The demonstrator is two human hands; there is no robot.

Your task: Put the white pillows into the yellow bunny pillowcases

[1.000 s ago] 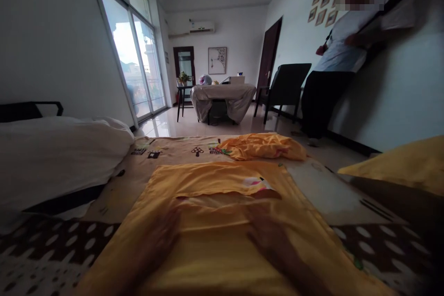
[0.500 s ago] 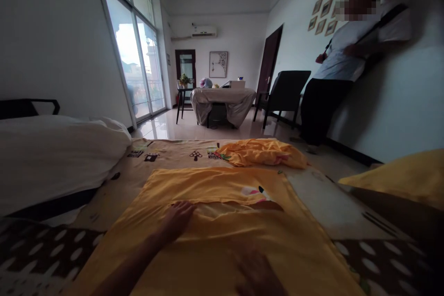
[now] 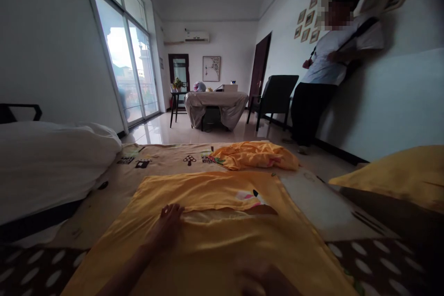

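A yellow pillowcase (image 3: 208, 249) lies spread flat in front of me, with a rabbit print near its far right part. A slit-like opening (image 3: 222, 215) runs across it and shows a paler layer inside. My left hand (image 3: 169, 222) is at the left end of this opening, its fingers curled onto the fabric edge. Low over the near part of the pillowcase is my right hand (image 3: 260, 273), smeared by motion, so its fingers cannot be made out.
Beneath is a patterned beige sheet (image 3: 166, 159). A crumpled orange cloth (image 3: 256, 155) lies beyond the pillowcase. White bedding (image 3: 52, 166) is at left, a yellow cushion-like bundle (image 3: 398, 173) at right. Farther off are a covered table (image 3: 217, 99), a dark chair (image 3: 279, 95) and a person (image 3: 326, 64) by the wall.
The view has tilted up slightly and shifted right. My left fingers look more curled at the opening's edge. My right hand is lower in view and still blurred.
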